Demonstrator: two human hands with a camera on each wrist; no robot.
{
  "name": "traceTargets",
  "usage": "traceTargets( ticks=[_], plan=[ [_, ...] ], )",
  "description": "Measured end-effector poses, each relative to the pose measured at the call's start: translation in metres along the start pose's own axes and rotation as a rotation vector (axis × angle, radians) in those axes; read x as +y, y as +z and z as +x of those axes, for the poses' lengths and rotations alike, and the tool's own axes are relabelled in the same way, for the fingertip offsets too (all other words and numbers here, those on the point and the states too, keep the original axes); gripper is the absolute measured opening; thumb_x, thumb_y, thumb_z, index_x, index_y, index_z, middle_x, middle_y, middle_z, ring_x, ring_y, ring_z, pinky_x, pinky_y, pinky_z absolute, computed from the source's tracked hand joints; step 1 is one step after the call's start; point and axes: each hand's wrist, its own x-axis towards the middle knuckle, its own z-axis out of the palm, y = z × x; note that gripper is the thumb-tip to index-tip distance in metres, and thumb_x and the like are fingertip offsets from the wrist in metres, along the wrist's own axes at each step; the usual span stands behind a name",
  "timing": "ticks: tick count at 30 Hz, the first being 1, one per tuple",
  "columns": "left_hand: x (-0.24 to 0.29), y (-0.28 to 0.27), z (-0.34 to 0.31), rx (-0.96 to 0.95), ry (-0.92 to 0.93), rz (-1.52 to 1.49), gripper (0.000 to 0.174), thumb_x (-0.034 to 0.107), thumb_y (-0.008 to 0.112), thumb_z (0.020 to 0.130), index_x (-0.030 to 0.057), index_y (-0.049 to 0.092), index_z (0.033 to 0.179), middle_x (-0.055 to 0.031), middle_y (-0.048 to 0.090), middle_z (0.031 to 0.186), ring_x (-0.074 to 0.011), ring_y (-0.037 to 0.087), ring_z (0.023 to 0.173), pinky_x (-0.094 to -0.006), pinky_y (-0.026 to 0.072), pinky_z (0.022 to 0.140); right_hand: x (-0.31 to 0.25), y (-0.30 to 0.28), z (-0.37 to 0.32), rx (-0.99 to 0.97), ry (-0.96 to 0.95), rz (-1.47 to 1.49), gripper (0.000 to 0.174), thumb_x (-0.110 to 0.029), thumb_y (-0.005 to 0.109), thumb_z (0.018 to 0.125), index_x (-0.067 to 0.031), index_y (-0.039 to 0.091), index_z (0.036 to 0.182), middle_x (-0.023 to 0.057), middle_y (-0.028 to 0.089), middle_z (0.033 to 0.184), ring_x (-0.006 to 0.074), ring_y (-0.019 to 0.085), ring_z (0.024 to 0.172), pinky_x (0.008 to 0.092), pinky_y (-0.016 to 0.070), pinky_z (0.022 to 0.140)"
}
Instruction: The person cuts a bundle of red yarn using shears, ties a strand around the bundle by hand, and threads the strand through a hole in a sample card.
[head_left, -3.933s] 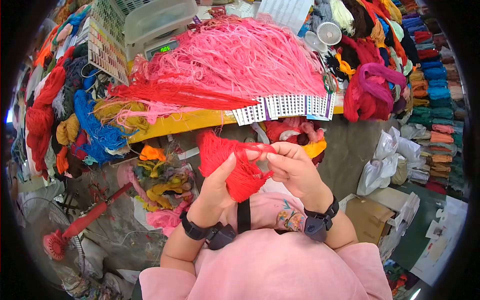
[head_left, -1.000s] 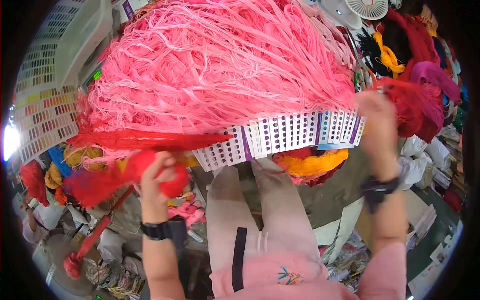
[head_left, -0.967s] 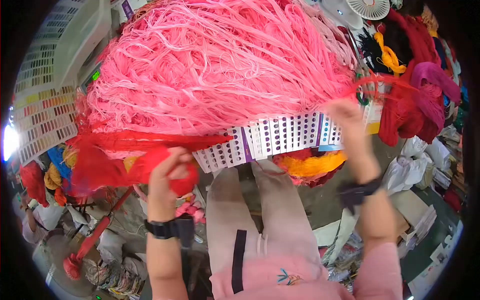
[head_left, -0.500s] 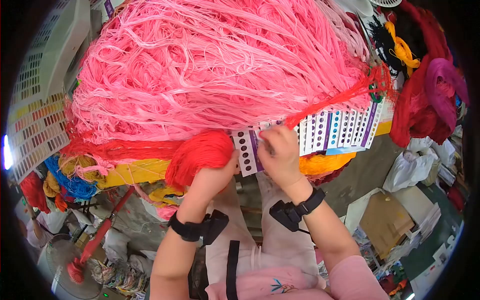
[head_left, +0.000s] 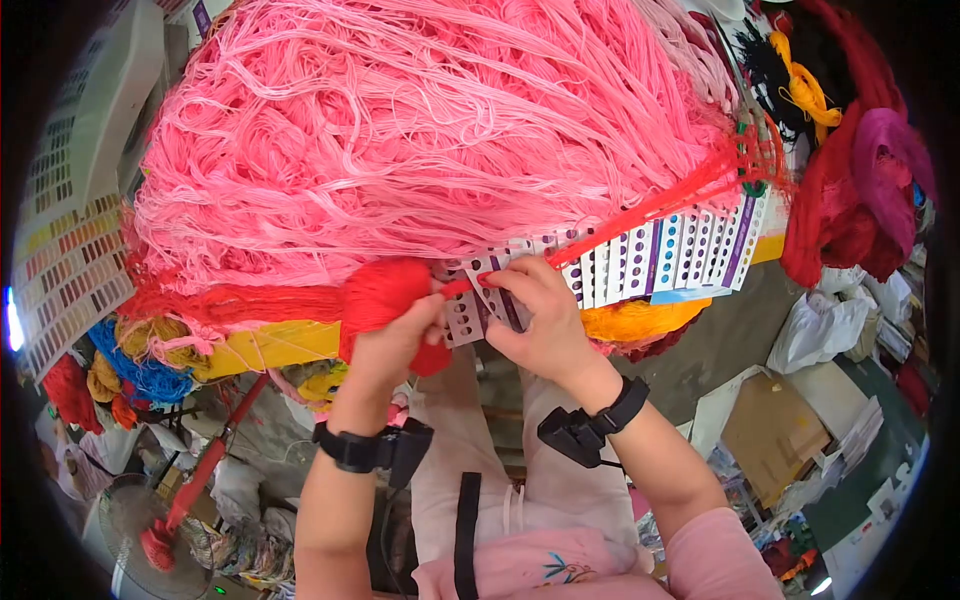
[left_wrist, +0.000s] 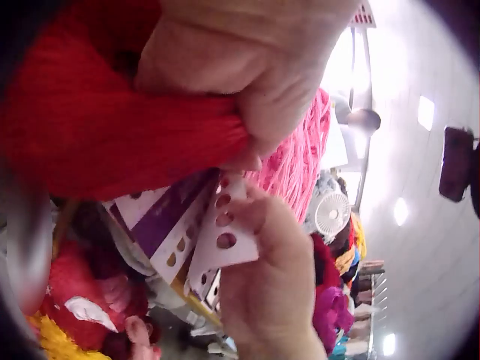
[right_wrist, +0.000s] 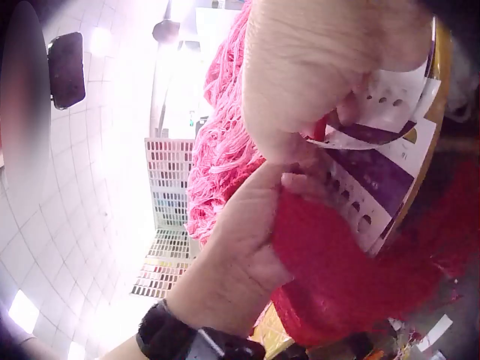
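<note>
My left hand grips a thick skein of red yarn, gathered tight at the fingers and bulging behind them. Close to its right, my right hand pinches a white card with a row of punched holes, which bends between thumb and fingers. A bit of red yarn shows at the right fingertips. From behind the right hand, a bundle of red strands stretches up and right across the table. Other punched cards, some with purple bands, lie in a row along the table's front edge.
A large heap of pink yarn covers most of the table. Red strands lie along its front left, above the yellow edge. Colour charts stand at left, crimson and purple skeins at right. A floor fan stands lower left.
The hands were wide apart a second ago, the right one drawing red strands far right. Both came together at the card row; the right hand now has a card between its fingers.
</note>
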Motion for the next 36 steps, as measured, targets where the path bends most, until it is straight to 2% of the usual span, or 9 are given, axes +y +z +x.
traceTargets(
  ticks=[7,14,17,21,24,26,30,34,36],
  plan=[
    [-0.01,-0.006,0.004,0.033,0.034,0.054,0.01,0.009,0.056,0.077,0.0027,0.055,0.084,0.0001,0.051,0.064,-0.0068,0.042,0.049,-0.0199,0.0346,0.048,-0.001,0.001,-0.002,-0.044,-0.027,-0.06,0.032,-0.012,0.058,0.056,-0.0033,0.053,0.086,0.01,0.048,0.084,0.0264,0.048,0.076,0.0343,0.0364,0.066],
    [0.012,-0.018,-0.016,-0.349,-0.132,-0.515,0.023,0.009,0.044,0.081,0.0013,0.05,0.102,-0.0048,0.057,0.071,-0.007,0.042,0.048,-0.0183,0.0347,0.049,0.009,0.006,-0.004,0.017,-0.02,0.029,0.024,-0.001,0.055,0.064,-0.0061,0.054,0.087,0.0097,0.054,0.08,0.0256,0.05,0.069,0.0339,0.0368,0.064],
    [-0.005,-0.004,0.01,-0.319,-0.131,0.176,0.019,0.011,0.046,0.081,0.0024,0.051,0.097,-0.0034,0.056,0.069,-0.0074,0.049,0.052,-0.0189,0.0391,0.049,0.003,0.006,-0.002,0.109,0.137,0.332,0.025,0.002,0.053,0.064,-0.0058,0.054,0.088,0.0105,0.055,0.077,0.0258,0.051,0.065,0.0338,0.0374,0.064],
    [-0.024,-0.007,0.007,-0.043,0.18,0.3,0.017,0.015,0.053,0.079,0.0036,0.054,0.091,-0.0027,0.056,0.068,-0.009,0.052,0.054,-0.0215,0.0421,0.049,0.008,0.013,0.003,0.122,-0.006,-0.011,0.026,-0.005,0.056,0.062,-0.0061,0.054,0.088,0.0111,0.051,0.083,0.0276,0.05,0.072,0.0345,0.0375,0.064],
    [0.015,-0.039,-0.025,0.123,-0.067,0.027,0.021,0.016,0.054,0.079,0.0053,0.053,0.097,-0.0027,0.054,0.067,-0.0095,0.05,0.051,-0.0203,0.0394,0.045,-0.012,0.009,0.007,-0.019,0.06,-0.265,0.034,-0.014,0.063,0.059,-0.0078,0.053,0.092,0.0113,0.047,0.086,0.0285,0.049,0.076,0.0354,0.0385,0.063],
    [0.032,-0.084,-0.046,0.191,-0.153,-0.112,0.015,0.023,0.051,0.081,0.0081,0.051,0.079,0.0022,0.043,0.054,-0.0059,0.037,0.042,-0.0172,0.0299,0.039,-0.008,0.013,0.007,-0.031,0.065,-0.289,0.04,-0.022,0.065,0.056,-0.0093,0.053,0.092,0.0104,0.044,0.085,0.0269,0.047,0.077,0.0355,0.0351,0.062],
    [0.088,-0.155,-0.09,0.279,0.097,-0.234,0.035,0.028,0.046,0.084,0.0142,0.036,0.053,0.0057,0.032,0.046,-0.0029,0.027,0.036,-0.0159,0.0201,0.035,-0.013,0.015,0.009,-0.029,0.115,-0.242,0.035,-0.019,0.064,0.056,-0.0101,0.054,0.089,0.009,0.045,0.082,0.0242,0.047,0.079,0.0353,0.0324,0.064],
    [0.126,-0.18,-0.099,0.449,0.296,-0.735,0.019,0.02,0.042,0.086,0.0078,0.049,0.073,0.0044,0.041,0.053,-0.0041,0.034,0.038,-0.016,0.0302,0.037,-0.016,0.018,0.007,0.008,0.097,-0.297,0.033,-0.017,0.063,0.055,-0.0105,0.055,0.087,0.007,0.045,0.078,0.0228,0.047,0.077,0.0359,0.0319,0.064],
    [0.121,-0.23,-0.11,0.283,0.35,-0.901,0.016,0.016,0.042,0.086,0.0027,0.049,0.092,0.0011,0.049,0.062,-0.0044,0.039,0.04,-0.0154,0.0346,0.038,-0.017,0.018,0.006,-0.024,0.094,-0.313,0.036,-0.017,0.064,0.056,-0.0105,0.054,0.09,0.0078,0.045,0.08,0.0235,0.047,0.078,0.0359,0.0321,0.065]
  ],
)
